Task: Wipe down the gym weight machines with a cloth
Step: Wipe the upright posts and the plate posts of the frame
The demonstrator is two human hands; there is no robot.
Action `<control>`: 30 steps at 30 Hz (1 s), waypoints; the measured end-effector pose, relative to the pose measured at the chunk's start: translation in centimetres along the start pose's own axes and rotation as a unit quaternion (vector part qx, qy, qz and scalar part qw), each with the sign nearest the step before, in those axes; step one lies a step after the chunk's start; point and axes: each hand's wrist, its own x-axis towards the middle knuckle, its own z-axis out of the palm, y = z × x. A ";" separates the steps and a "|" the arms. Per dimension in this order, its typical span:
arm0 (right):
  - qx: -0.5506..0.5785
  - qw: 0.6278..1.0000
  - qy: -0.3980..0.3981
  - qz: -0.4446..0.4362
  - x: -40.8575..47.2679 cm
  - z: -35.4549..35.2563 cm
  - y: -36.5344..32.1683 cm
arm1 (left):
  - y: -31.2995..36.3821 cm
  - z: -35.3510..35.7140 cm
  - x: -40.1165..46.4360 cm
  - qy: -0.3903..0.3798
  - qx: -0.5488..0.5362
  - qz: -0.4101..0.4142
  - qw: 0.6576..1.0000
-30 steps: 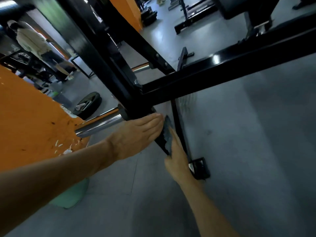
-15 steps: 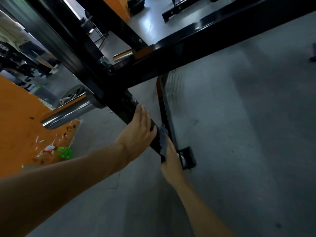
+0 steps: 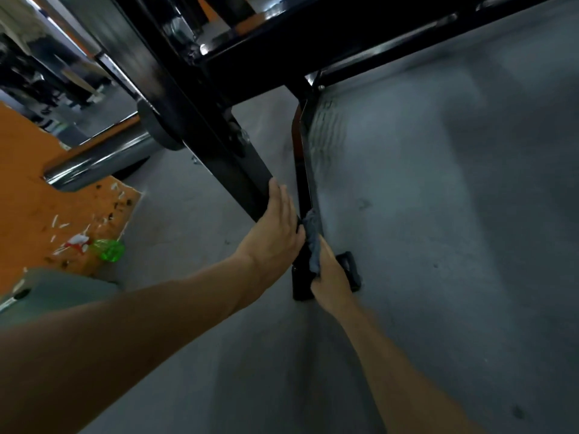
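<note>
Wiping low on the black frame leg (image 3: 247, 170): right hand (image 3: 330, 278) pinches grey cloth (image 3: 313, 242) against it, left hand (image 3: 275, 228) flat-fingered just beside; upper bars apparently remain, progress unclear.

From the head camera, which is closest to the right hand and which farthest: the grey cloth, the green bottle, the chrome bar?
Measured from the right hand:
1. Grey cloth: gripped in that hand, pressed against the black frame leg.
2. Green bottle: off to the left, lying at the edge of the orange mat.
3. Chrome bar: farther left and higher up, sticking out from the frame.
</note>
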 end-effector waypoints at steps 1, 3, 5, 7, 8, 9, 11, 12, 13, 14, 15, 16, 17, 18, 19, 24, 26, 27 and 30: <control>-0.021 1.000 -0.006 0.008 0.5 -0.3 1.2 | 0.2 0.3 0.3 0.003 0.003 0.006 1.000; -0.039 0.998 -0.006 0.047 0.1 -0.1 3.0 | 0.6 0.6 0.9 0.003 0.007 0.020 1.000; -0.046 0.996 0.023 0.067 -1.7 0.8 4.4 | 1.1 0.7 1.6 0.002 0.007 0.020 1.000; -0.043 0.990 0.074 0.109 -4.3 1.3 5.3 | 1.5 0.7 2.0 -0.005 0.000 0.020 1.000; -0.007 0.983 0.100 0.152 -5.0 1.1 5.5 | 1.6 0.7 2.2 -0.007 -0.008 0.023 1.000; 0.046 0.971 0.121 0.203 -4.9 0.5 5.5 | 1.6 0.7 2.4 -0.004 -0.017 0.021 1.000; 0.166 0.931 0.169 0.277 -3.3 -1.3 5.0 | 1.7 0.9 2.6 0.001 -0.015 0.024 1.000; 0.195 0.917 0.203 0.283 -2.0 -2.4 4.5 | 1.8 1.0 2.7 0.002 -0.015 0.027 1.000; 0.171 0.924 0.223 0.258 -0.7 -3.4 4.1 | 1.8 1.1 2.8 0.003 -0.016 0.030 0.999; 0.086 0.950 0.219 0.204 0.8 -4.1 3.6 | 1.7 1.2 3.0 0.004 -0.015 0.031 0.999; -0.024 0.975 0.179 0.128 1.5 -4.4 3.2 | 1.7 1.3 3.0 0.004 -0.016 0.031 0.999; -0.145 0.982 0.107 0.063 2.1 -4.3 3.0 | 1.7 1.4 3.1 0.005 -0.019 0.030 0.999; -0.224 0.974 0.043 0.022 2.2 -3.9 3.7 | 1.7 1.4 3.1 0.006 -0.023 0.029 0.999; -0.298 0.954 -0.001 -0.010 1.8 -3.2 5.2 | 1.8 1.3 3.1 0.007 -0.025 0.028 0.999; -0.335 0.942 -0.026 -0.014 0.8 -2.4 6.5 | 1.8 1.2 3.0 0.007 -0.027 0.028 0.999; -0.470 0.880 -0.036 -0.054 -3.6 -1.4 8.5 | 1.9 1.2 2.8 0.030 -0.018 0.031 0.999; -0.499 0.864 -0.031 -0.063 -1.7 -2.3 7.7 | 2.0 1.4 2.9 0.035 -0.009 0.031 0.999; -0.499 0.863 -0.047 -0.062 -0.4 -2.4 7.0 | 2.0 1.5 2.9 0.036 -0.007 0.033 0.999; -0.488 0.868 -0.083 -0.036 1.4 -2.3 5.9 | 2.0 1.4 2.9 0.046 -0.004 0.036 0.998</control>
